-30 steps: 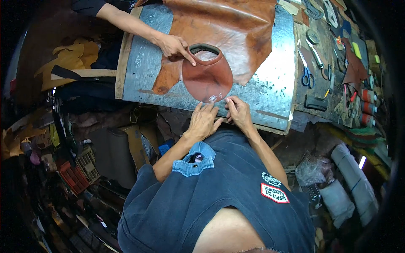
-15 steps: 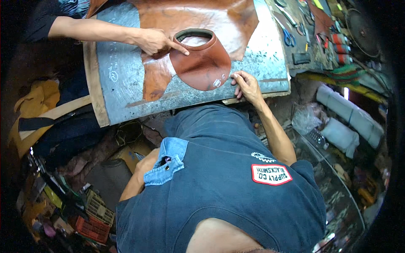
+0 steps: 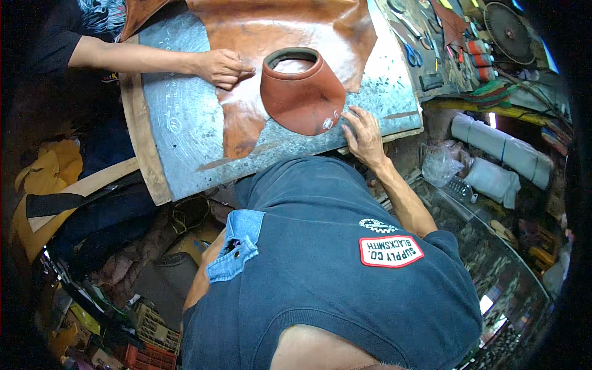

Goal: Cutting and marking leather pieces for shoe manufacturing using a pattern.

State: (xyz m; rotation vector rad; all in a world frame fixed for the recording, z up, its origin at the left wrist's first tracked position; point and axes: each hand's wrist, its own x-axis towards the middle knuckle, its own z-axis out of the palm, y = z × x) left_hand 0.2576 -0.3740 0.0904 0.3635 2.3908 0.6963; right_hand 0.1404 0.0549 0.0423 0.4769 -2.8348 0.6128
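Note:
A reddish-brown leather piece (image 3: pixel 302 102) with a round, dark-lined opening lies on a grey metal-topped table (image 3: pixel 179 135). White marks show near its lower right edge. My right hand (image 3: pixel 365 132) rests at the table's near edge, fingers spread, its fingertips close beside the leather piece; whether they touch it, I cannot tell. It holds nothing. Of my left arm (image 3: pixel 200 274) only a part shows, behind a blue denim piece (image 3: pixel 237 243) at my chest; that hand is hidden. Another person's hand (image 3: pixel 225 69), fingers curled, hovers over or rests on the leather left of the piece.
A large shiny brown hide (image 3: pixel 296 24) spreads across the table underneath. Blue-handled scissors (image 3: pixel 413 55), a dark block (image 3: pixel 431 81) and thread spools (image 3: pixel 480 60) lie at the far right, near a fan (image 3: pixel 509 34). Wrapped white rolls (image 3: pixel 502 151) stand to the right.
The other person's hand has drawn back from the rim of the leather piece, its pointing finger now curled in. My right hand's fingers have spread a little. The view has shifted slightly.

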